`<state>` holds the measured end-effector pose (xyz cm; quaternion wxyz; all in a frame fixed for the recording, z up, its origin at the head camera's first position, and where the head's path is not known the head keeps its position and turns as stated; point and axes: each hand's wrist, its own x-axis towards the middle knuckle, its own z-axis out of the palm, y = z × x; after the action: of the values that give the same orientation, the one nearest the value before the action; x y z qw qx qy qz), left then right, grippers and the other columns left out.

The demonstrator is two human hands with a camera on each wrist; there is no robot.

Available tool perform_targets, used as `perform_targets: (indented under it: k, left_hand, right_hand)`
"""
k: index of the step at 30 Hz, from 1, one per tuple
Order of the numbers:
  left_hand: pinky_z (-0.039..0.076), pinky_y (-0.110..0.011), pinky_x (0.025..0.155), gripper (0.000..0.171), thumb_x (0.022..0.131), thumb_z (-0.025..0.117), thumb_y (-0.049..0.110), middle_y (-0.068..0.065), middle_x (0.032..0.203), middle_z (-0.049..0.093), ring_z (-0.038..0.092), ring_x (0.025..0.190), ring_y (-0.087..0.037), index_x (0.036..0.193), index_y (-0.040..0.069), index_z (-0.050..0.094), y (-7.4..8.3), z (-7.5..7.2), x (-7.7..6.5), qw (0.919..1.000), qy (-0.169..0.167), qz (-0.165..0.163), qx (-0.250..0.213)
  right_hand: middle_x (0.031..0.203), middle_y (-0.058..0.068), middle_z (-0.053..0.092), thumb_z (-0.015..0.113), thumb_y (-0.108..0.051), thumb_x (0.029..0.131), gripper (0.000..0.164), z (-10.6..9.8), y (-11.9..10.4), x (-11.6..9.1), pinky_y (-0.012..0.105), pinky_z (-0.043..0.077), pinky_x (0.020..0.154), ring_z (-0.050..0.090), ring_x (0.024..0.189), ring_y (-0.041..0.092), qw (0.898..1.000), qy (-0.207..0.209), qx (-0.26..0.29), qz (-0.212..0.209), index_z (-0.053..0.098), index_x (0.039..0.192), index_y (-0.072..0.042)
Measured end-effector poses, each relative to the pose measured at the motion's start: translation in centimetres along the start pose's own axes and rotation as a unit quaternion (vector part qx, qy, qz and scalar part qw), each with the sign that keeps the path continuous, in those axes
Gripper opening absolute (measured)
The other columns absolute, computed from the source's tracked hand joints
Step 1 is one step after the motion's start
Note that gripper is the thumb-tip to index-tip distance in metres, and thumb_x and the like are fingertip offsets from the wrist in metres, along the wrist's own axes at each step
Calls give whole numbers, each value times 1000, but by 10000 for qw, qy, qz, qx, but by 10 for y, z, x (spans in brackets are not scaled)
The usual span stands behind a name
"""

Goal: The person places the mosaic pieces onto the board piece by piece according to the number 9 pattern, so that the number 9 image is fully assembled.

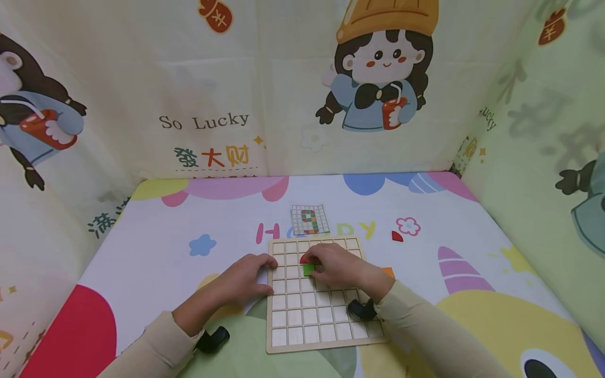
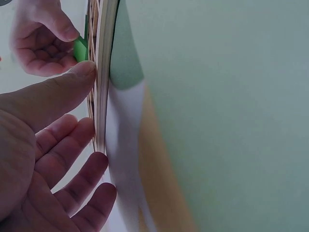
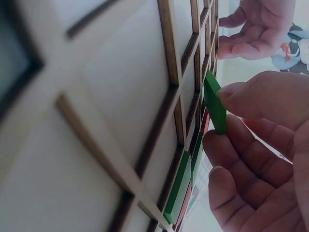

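Note:
My right hand (image 1: 337, 265) is over the upper part of a wooden grid board (image 1: 283, 336). Between thumb and fingertips it pinches a green square tile (image 3: 216, 104), tilted close to the grid. More green tiles (image 3: 177, 188) sit in cells nearby, with bits of red showing beside them in the right wrist view. A red piece (image 1: 303, 259) peeks out by the right fingers in the head view. My left hand (image 1: 243, 278) rests at the board's left edge, thumb and fingers spread and relaxed against the rim.
Behind the board lies a small grid card (image 1: 309, 220) with a coloured pattern. A red quarter-round piece (image 1: 397, 237) lies to the right on the printed cloth. Partly hidden by the right wrist is an orange piece (image 1: 388, 272).

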<state>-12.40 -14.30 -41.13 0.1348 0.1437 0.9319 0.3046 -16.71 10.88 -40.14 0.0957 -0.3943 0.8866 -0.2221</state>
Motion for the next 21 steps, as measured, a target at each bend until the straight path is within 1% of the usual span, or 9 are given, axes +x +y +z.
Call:
perform_targets:
  k: [3,12,21]
  left_hand:
    - [47,-40,96,44,77,88,16,2,110,61,53,107,-23,115,14,65,-1,0,0,10000,17,44,5]
    - [47,-39,95,45,77,88,16,2,110,61,53,106,-22,115,14,65,0,1,2,10000,31,29,66]
    - [47,-40,95,44,77,88,15,2,110,62,54,106,-22,115,13,65,0,0,1,10000,39,53,69]
  right_hand:
    - [100,-1,66,73,-7,89,22,1,0,1,32,51,85,60,90,14,10000,-6,-42,21,66,111,-7]
    - [100,0,66,72,-8,89,21,3,0,2,32,51,85,60,90,14,10000,13,-20,53,66,110,-7]
    - [102,0,67,71,-7,90,21,2,-1,3,33,50,87,61,94,16,9999,-64,35,99,66,111,-6]
